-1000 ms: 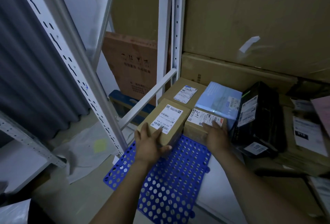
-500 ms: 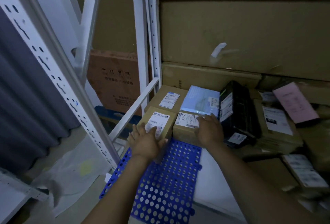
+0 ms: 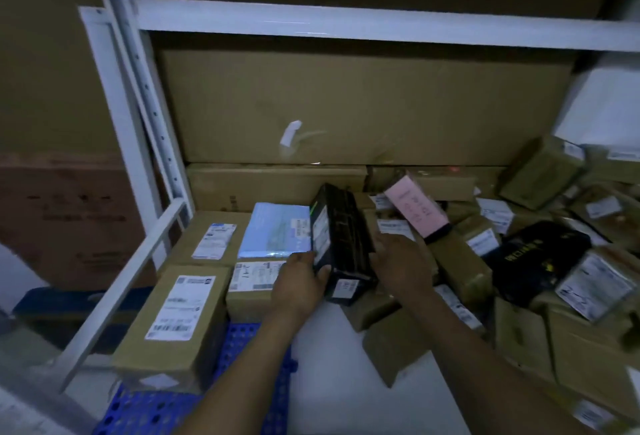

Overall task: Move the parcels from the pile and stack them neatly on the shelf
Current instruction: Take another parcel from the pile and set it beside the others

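A black parcel [image 3: 341, 237] with white labels stands tilted between my hands. My left hand [image 3: 299, 282] grips its left side, thumb on the front. On its right side lies my right hand [image 3: 401, 263], fingers curled behind it. To the left, several brown boxes sit in neat rows: a front box [image 3: 180, 316], a labelled box [image 3: 254, 284], a rear box [image 3: 213, 237] and a light blue parcel [image 3: 277, 233]. The loose pile [image 3: 540, 261] of brown, black and pink parcels spreads to the right.
A white metal shelf frame [image 3: 152, 143] rises at left, with a crossbeam [image 3: 346, 24] overhead. Large cardboard cartons [image 3: 363, 108] fill the back. A blue perforated mat [image 3: 194, 407] lies under the front boxes. A white floor patch [image 3: 346, 382] shows between my arms.
Both hands left the two front brown boxes and moved right onto the black parcel, now held between them and tilted. My view swung right and up, showing more of the pile.
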